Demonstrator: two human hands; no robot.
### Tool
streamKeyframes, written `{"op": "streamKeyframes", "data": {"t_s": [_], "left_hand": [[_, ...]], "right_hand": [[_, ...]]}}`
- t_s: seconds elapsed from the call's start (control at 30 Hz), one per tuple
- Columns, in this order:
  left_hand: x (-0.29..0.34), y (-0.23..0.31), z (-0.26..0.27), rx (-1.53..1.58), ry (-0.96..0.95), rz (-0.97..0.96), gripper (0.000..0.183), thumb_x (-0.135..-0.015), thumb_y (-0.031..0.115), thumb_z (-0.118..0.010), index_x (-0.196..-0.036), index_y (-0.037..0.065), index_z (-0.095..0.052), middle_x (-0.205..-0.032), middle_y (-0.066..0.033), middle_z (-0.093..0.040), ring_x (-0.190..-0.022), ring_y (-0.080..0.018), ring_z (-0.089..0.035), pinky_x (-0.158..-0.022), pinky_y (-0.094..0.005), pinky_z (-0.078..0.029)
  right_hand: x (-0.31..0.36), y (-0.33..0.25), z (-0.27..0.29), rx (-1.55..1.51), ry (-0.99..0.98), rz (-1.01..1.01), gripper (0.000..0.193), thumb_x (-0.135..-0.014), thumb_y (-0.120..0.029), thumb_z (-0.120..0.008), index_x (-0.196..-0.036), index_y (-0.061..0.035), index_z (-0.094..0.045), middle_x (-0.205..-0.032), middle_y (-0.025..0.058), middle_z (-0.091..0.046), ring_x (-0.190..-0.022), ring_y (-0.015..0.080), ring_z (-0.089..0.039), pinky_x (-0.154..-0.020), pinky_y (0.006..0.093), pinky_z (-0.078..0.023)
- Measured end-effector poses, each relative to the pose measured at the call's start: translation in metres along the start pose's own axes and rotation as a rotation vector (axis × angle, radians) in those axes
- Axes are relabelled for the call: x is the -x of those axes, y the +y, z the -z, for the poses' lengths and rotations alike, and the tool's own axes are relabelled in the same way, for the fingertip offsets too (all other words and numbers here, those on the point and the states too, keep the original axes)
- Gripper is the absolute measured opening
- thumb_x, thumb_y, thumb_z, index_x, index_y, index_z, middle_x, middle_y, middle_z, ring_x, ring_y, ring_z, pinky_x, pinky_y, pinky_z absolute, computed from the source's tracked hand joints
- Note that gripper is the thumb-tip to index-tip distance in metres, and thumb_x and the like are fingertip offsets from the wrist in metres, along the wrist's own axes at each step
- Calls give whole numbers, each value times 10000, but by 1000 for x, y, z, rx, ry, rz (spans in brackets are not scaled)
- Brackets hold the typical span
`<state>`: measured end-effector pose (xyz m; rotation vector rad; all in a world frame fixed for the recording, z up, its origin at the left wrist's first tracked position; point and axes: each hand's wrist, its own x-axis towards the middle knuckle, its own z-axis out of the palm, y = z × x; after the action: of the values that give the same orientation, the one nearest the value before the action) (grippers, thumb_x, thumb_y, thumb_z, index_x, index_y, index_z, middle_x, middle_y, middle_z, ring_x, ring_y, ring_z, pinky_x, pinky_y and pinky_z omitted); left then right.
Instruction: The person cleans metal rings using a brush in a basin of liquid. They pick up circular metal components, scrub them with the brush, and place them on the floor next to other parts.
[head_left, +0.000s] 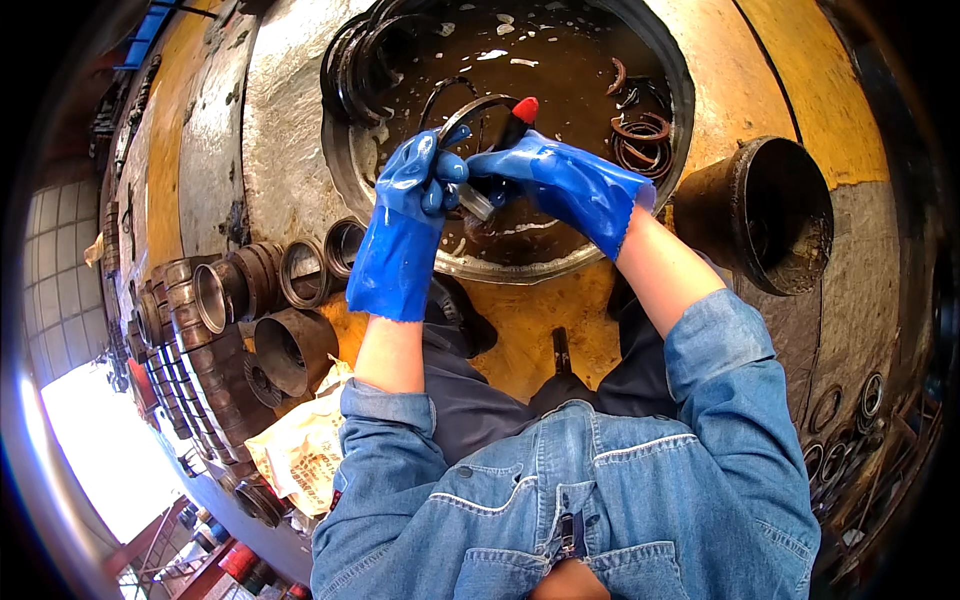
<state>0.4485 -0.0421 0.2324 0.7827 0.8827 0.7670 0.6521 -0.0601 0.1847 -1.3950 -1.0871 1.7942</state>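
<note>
Here, glossy left grip (413,172) tight on ring (482,102); right grip (535,166) tight on red-tipped handle (524,112).

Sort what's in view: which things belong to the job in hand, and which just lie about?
Likely in the job:
metal ring in the left hand
red-tipped tool in the right hand
tub of dark liquid

Seemingly lying about:
large dark cylinder
metal sleeves at left
crumpled yellowish wrapping

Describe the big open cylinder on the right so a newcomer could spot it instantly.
Start at the round tub of brown liquid. Just right of it, beyond the right hand, is a dark brown cylinder with a wide open mouth. Unlike the slim rings lower on that side, it is deep-walled and far larger.
</note>
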Motion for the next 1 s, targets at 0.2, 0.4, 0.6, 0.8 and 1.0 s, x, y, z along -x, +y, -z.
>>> {"op": "streamKeyframes", "data": {"t_s": [0.2, 0.4, 0.6, 0.8, 1.0], "left_hand": [[-10, 0, -6, -68, -64, 25, 338, -1061, 280, -619, -1240, -2, -672, -802, -67, -708, -532, -58, -479, -540, -235, -451], [4, 8, -35, -441, -20, 24, 364, -911, 237, -773, -1193, 28, -679, -843, -5, -673, -684, -65, -544, -624, -237, -437], [-12, -22, -21, -993, -73, -133, 283, -876, 130, -779, -1127, 17, -711, -841, -9, -684, -729, -95, -628, -664, -256, -514], [-17, 3, -38, -1822, -268, -905, 290, -637, 85, -788, -917, 157, -759, -1045, -112, -767, -968, -319, -740, -823, -440, -593], [-26, -25, -38, -1791, 152, -677, 470, -705, 66, -792, -1168, 127, -741, -1270, -131, -726, -1144, -380, -689, -1015, -454, -556]], "right_hand": [[26, 11, 6, -491, -3, -56, 241, -1010, -213, -645, -1134, -47, -767, -996, 92, -753, -805, 120, -662, -724, 269, -528], [82, -49, 45, 343, 163, 272, 277, -910, -316, -671, -950, -63, -777, -799, 102, -725, -715, 193, -671, -688, 313, -519], [59, -39, 67, 534, 613, 29, 384, -846, -383, -600, -850, -21, -728, -717, 156, -666, -710, 248, -674, -743, 385, -537], [68, -64, 34, 466, 283, -44, 406, -810, -415, -659, -862, -22, -750, -778, 141, -706, -699, 259, -639, -689, 404, -526], [43, -14, 36, 357, 113, -143, 417, -792, -482, -727, -816, -67, -693, -654, 36, -568, -528, 132, -473, -496, 334, -352]]}}
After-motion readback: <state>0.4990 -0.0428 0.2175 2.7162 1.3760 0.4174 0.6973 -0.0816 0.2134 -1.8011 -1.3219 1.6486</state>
